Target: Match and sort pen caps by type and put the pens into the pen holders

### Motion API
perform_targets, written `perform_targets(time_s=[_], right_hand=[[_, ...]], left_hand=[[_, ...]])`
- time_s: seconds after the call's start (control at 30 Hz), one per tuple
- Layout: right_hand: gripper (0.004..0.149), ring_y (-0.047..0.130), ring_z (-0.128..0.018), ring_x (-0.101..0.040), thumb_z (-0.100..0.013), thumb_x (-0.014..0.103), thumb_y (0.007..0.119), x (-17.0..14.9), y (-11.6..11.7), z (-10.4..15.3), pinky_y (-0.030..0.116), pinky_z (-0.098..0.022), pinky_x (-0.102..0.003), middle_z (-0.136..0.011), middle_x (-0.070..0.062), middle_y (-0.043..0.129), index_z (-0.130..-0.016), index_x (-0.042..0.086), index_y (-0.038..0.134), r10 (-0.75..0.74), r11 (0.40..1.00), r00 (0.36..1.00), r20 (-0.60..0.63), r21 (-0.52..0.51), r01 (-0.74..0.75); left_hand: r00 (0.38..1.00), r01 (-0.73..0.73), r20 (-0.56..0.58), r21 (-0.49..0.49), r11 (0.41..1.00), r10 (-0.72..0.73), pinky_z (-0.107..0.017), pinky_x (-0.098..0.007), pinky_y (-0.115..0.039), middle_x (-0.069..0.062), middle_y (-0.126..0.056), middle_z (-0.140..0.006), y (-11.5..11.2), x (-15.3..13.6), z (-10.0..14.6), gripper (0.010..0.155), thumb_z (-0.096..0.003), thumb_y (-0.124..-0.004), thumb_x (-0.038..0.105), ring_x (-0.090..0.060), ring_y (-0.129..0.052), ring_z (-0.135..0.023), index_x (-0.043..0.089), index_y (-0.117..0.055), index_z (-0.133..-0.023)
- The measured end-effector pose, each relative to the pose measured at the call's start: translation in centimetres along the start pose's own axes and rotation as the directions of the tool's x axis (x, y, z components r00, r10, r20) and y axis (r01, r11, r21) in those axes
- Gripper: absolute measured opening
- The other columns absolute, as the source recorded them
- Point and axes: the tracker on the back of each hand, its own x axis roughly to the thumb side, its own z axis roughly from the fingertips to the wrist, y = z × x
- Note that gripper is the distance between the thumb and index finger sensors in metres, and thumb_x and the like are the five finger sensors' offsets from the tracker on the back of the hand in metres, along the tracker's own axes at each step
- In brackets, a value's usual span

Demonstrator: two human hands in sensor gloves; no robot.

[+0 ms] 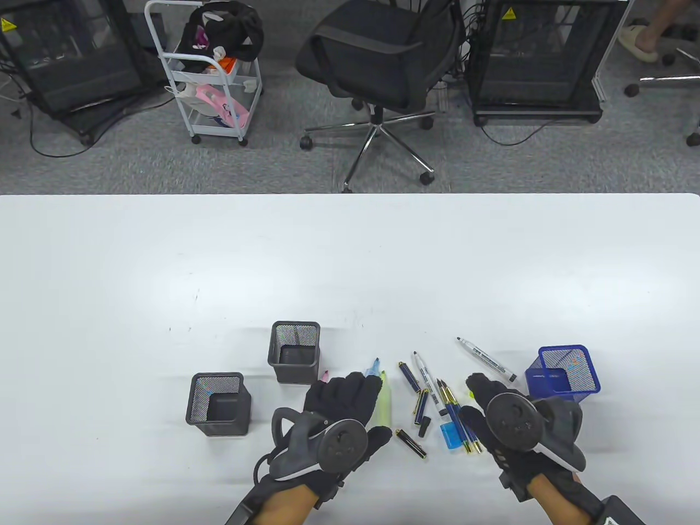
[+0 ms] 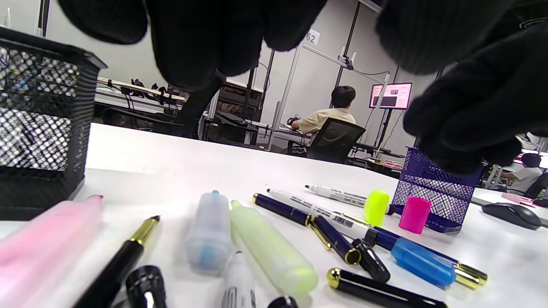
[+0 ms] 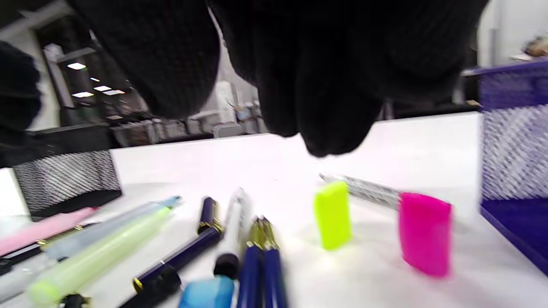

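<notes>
The left hand (image 1: 343, 402) hides most of the pink highlighter (image 1: 325, 375); the right wrist view is motion-blurred.

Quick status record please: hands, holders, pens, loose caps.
left hand: empty, fingers relaxed above the highlighters
right hand: holds nothing visible, hovering over the pens
black holders: two, and, both look empty
blue holder: far right, nothing seen inside
pens: all lying loose on the table, none in a holder
yellow highlighter: uncapped, beside the left hand
yellow cap: standing by itself
pink cap: standing near the blue holder
blue cap: lying across the blue pens
</notes>
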Motion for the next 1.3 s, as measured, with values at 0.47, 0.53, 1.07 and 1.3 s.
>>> perform_targets(time_s=[0.47,0.53,1.07,1.3], right_hand=[[0.053,0.115,-0.038,-0.027,-0.036,0.035,0.100,0.6,5.8,-1.2,0.098,-0.018,-0.029,-0.057,-0.016,0.107,-0.078,0.005,0.087,0.262,0.941,0.960,-0.099,0.249,-0.231],[0.053,0.115,-0.038,-0.027,-0.036,0.035,0.100,0.5,6.1,-1.3,0.098,-0.018,-0.029,-0.057,-0.016,0.107,-0.078,0.005,0.086,0.280,0.933,0.955,-0.101,0.261,-0.246],[0.060,0.114,-0.041,-0.029,-0.034,0.034,0.102,1.0,7.0,-1.3,0.097,-0.020,-0.031,-0.061,-0.018,0.106,-0.082,0.004,0.083,0.386,0.891,0.920,-0.068,0.287,-0.352],[0.060,0.113,-0.039,-0.030,-0.035,0.032,0.103,1.1,5.8,-1.4,0.096,-0.023,-0.033,-0.059,-0.019,0.106,-0.082,0.003,0.083,0.319,0.922,0.946,-0.055,0.250,-0.297]], left_hand=[[0.999,-0.029,-0.013,0.002,1.000,0.029,-0.065,-0.074,-0.060,-0.023,-0.066,-0.109,0.6,-0.6,0.6,0.080,-0.0444,-0.076,0.060,-0.047,-0.081,-0.094,0.018,-0.056,-0.110],[0.999,-0.032,-0.013,0.000,0.999,0.032,-0.064,-0.075,-0.060,-0.023,-0.066,-0.109,0.6,-0.6,0.6,0.080,-0.0444,-0.076,0.060,-0.047,-0.081,-0.094,0.018,-0.056,-0.110],[1.000,-0.021,-0.012,-0.024,0.999,0.021,-0.063,-0.076,-0.060,-0.023,-0.066,-0.109,0.5,-0.2,0.5,0.080,-0.0445,-0.076,0.059,-0.048,-0.081,-0.093,0.018,-0.057,-0.110],[0.999,-0.035,-0.020,-0.006,0.999,0.035,-0.063,-0.076,-0.061,-0.024,-0.067,-0.108,0.8,-0.2,0.5,0.079,-0.0448,-0.076,0.058,-0.048,-0.082,-0.092,0.018,-0.057,-0.109]])
